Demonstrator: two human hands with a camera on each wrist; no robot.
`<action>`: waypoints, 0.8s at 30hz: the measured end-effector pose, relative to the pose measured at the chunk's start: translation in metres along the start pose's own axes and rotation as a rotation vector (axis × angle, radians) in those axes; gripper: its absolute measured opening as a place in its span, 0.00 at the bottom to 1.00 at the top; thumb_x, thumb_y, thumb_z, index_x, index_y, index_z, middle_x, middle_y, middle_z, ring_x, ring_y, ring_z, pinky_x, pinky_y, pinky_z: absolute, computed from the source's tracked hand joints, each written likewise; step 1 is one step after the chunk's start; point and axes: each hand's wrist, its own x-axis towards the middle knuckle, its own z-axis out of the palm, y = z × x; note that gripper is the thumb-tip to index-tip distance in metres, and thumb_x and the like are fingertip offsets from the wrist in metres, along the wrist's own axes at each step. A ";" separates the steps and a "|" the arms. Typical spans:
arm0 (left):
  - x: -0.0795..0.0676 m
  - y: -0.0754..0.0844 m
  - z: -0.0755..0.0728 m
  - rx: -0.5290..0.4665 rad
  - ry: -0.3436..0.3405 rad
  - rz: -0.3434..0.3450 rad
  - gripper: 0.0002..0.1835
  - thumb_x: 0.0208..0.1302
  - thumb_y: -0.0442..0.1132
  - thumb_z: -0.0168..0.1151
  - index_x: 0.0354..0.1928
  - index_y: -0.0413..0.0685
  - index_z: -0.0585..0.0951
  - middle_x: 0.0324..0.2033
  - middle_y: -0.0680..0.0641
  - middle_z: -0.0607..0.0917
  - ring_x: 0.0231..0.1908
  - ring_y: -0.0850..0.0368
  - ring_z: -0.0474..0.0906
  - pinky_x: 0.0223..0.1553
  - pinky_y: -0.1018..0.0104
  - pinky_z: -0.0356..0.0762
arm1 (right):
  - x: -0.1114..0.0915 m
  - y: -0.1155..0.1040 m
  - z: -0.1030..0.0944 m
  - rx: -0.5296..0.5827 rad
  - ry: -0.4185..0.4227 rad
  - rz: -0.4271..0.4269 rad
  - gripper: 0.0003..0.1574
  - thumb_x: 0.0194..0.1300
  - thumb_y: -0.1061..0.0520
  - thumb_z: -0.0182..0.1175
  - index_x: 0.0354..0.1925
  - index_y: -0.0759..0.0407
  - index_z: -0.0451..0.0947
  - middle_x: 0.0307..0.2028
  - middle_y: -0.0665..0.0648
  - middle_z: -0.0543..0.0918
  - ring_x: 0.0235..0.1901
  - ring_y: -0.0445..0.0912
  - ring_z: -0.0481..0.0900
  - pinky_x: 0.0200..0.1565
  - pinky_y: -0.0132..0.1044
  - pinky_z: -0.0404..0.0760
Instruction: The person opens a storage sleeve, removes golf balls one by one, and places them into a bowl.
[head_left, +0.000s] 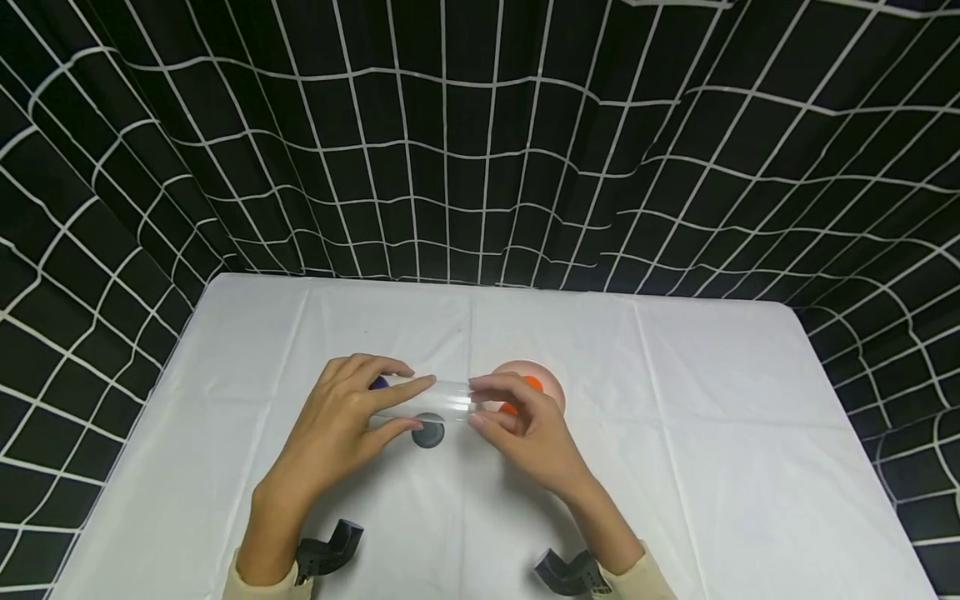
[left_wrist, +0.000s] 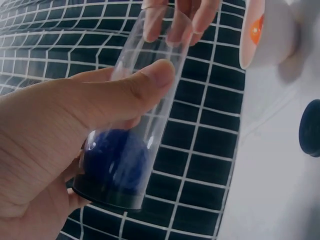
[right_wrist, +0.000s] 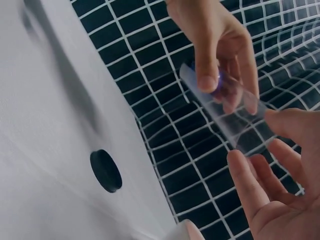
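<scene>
A clear plastic tube (head_left: 450,401) is held off the table, lying almost sideways in the head view. My left hand (head_left: 341,417) grips it near its dark-capped end, thumb along one side and fingers round the other. Inside that end is a blue ball (left_wrist: 116,160). At the opposite, uncapped end, my right hand (head_left: 536,429) holds the rim between thumb and fingertips. A dark round cap (head_left: 428,433) lies on the table below the tube. Partly behind my right hand stands a pink bowl (head_left: 553,385) with orange balls (head_left: 532,383) in it.
A white cloth (head_left: 750,467) covers the table. Black curtains with a white grid (head_left: 465,125) surround its back and sides. Dark wrist mounts (head_left: 330,550) sit on both forearms.
</scene>
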 end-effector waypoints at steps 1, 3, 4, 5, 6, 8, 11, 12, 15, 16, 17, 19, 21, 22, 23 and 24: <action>0.000 0.000 -0.001 0.006 0.003 0.000 0.29 0.56 0.52 0.81 0.62 0.68 0.87 0.53 0.53 0.88 0.57 0.52 0.82 0.66 0.50 0.72 | 0.000 0.000 0.000 0.009 -0.001 0.007 0.27 0.66 0.72 0.68 0.63 0.70 0.77 0.60 0.72 0.77 0.56 0.38 0.85 0.56 0.33 0.88; -0.001 0.001 -0.002 0.018 0.009 0.001 0.29 0.55 0.52 0.82 0.62 0.68 0.87 0.53 0.53 0.88 0.56 0.52 0.82 0.66 0.50 0.72 | 0.000 0.002 0.001 0.019 -0.003 0.012 0.28 0.67 0.72 0.68 0.63 0.70 0.76 0.61 0.72 0.77 0.57 0.40 0.86 0.56 0.31 0.88; -0.001 0.001 -0.002 0.022 0.011 0.002 0.29 0.55 0.52 0.82 0.62 0.67 0.87 0.53 0.53 0.88 0.56 0.52 0.82 0.66 0.50 0.72 | 0.000 0.002 0.001 0.021 -0.002 0.010 0.27 0.67 0.71 0.68 0.63 0.69 0.76 0.61 0.72 0.77 0.57 0.41 0.86 0.56 0.31 0.88; -0.001 0.001 -0.002 0.027 0.014 0.003 0.29 0.55 0.52 0.82 0.62 0.67 0.87 0.53 0.53 0.88 0.56 0.52 0.82 0.66 0.50 0.72 | 0.000 0.002 0.001 0.022 -0.001 0.008 0.27 0.67 0.71 0.68 0.63 0.69 0.76 0.61 0.72 0.77 0.58 0.41 0.85 0.57 0.31 0.87; -0.001 0.001 -0.003 0.031 0.014 0.004 0.29 0.55 0.52 0.82 0.61 0.67 0.87 0.52 0.53 0.88 0.56 0.52 0.82 0.65 0.50 0.72 | 0.000 0.003 0.002 0.024 0.001 0.007 0.27 0.67 0.71 0.68 0.63 0.69 0.77 0.61 0.72 0.77 0.58 0.41 0.86 0.57 0.31 0.87; 0.000 0.001 -0.003 0.040 0.016 0.006 0.29 0.55 0.52 0.82 0.61 0.67 0.88 0.52 0.52 0.89 0.56 0.52 0.82 0.65 0.50 0.73 | 0.000 0.004 0.002 0.026 0.001 0.003 0.27 0.68 0.70 0.68 0.63 0.69 0.77 0.61 0.71 0.76 0.58 0.41 0.86 0.57 0.31 0.87; 0.000 0.001 -0.003 0.047 0.015 0.007 0.28 0.56 0.51 0.82 0.61 0.67 0.88 0.52 0.53 0.89 0.55 0.52 0.82 0.65 0.50 0.73 | 0.000 0.006 0.003 0.029 0.001 0.001 0.26 0.68 0.69 0.68 0.63 0.69 0.77 0.62 0.71 0.76 0.58 0.40 0.85 0.57 0.31 0.87; 0.000 0.002 -0.003 0.047 0.013 0.005 0.28 0.56 0.51 0.82 0.61 0.67 0.88 0.52 0.53 0.89 0.55 0.52 0.81 0.66 0.50 0.73 | 0.000 0.006 0.004 0.033 0.000 0.003 0.26 0.69 0.69 0.68 0.64 0.69 0.77 0.62 0.71 0.76 0.58 0.42 0.86 0.57 0.31 0.87; 0.001 0.002 -0.003 0.046 0.005 -0.003 0.28 0.56 0.50 0.82 0.61 0.68 0.88 0.53 0.54 0.88 0.56 0.52 0.81 0.67 0.49 0.72 | 0.000 0.006 0.004 0.036 0.002 0.001 0.27 0.69 0.69 0.67 0.64 0.69 0.76 0.62 0.71 0.77 0.59 0.45 0.86 0.57 0.30 0.87; 0.001 0.002 -0.004 0.045 0.003 -0.005 0.28 0.56 0.50 0.82 0.61 0.68 0.88 0.53 0.53 0.88 0.56 0.52 0.81 0.67 0.49 0.72 | 0.001 0.006 0.004 0.036 0.002 -0.002 0.27 0.69 0.69 0.67 0.64 0.69 0.76 0.62 0.71 0.77 0.59 0.45 0.86 0.57 0.30 0.87; 0.001 0.001 -0.004 0.046 0.001 -0.008 0.28 0.56 0.50 0.82 0.61 0.68 0.88 0.53 0.53 0.88 0.57 0.52 0.81 0.66 0.49 0.72 | 0.001 0.006 0.004 0.038 0.002 -0.004 0.27 0.69 0.69 0.67 0.64 0.70 0.76 0.61 0.72 0.77 0.58 0.44 0.86 0.57 0.30 0.87; 0.001 0.001 -0.004 0.048 -0.004 -0.013 0.27 0.57 0.50 0.81 0.61 0.68 0.88 0.54 0.53 0.88 0.57 0.51 0.81 0.67 0.48 0.72 | 0.001 0.007 0.004 0.046 -0.001 -0.003 0.27 0.69 0.69 0.67 0.64 0.70 0.76 0.61 0.73 0.78 0.58 0.42 0.86 0.57 0.30 0.87; 0.001 0.001 -0.004 0.049 -0.007 -0.019 0.27 0.57 0.49 0.81 0.61 0.68 0.88 0.54 0.53 0.88 0.57 0.51 0.81 0.66 0.48 0.73 | 0.001 0.006 0.005 0.053 -0.005 0.008 0.28 0.69 0.69 0.67 0.65 0.70 0.76 0.61 0.73 0.78 0.57 0.40 0.87 0.56 0.30 0.87; 0.000 0.001 -0.004 0.050 -0.008 -0.021 0.27 0.57 0.49 0.81 0.61 0.68 0.87 0.54 0.53 0.88 0.57 0.51 0.81 0.66 0.48 0.73 | 0.001 0.006 0.005 0.056 -0.008 0.011 0.28 0.69 0.69 0.67 0.65 0.70 0.75 0.61 0.74 0.78 0.56 0.38 0.86 0.56 0.30 0.87; 0.000 0.001 -0.004 0.049 -0.009 -0.025 0.27 0.57 0.50 0.81 0.61 0.68 0.87 0.54 0.53 0.88 0.57 0.51 0.82 0.67 0.48 0.73 | 0.001 0.006 0.005 0.062 -0.009 0.015 0.28 0.69 0.69 0.68 0.65 0.70 0.75 0.61 0.74 0.78 0.56 0.38 0.87 0.56 0.30 0.87; 0.000 0.001 -0.004 0.049 -0.010 -0.027 0.27 0.57 0.50 0.81 0.61 0.68 0.87 0.54 0.53 0.88 0.57 0.51 0.82 0.67 0.47 0.73 | 0.002 0.005 0.005 0.062 -0.009 0.020 0.28 0.69 0.69 0.68 0.65 0.70 0.75 0.62 0.74 0.77 0.56 0.38 0.87 0.56 0.30 0.87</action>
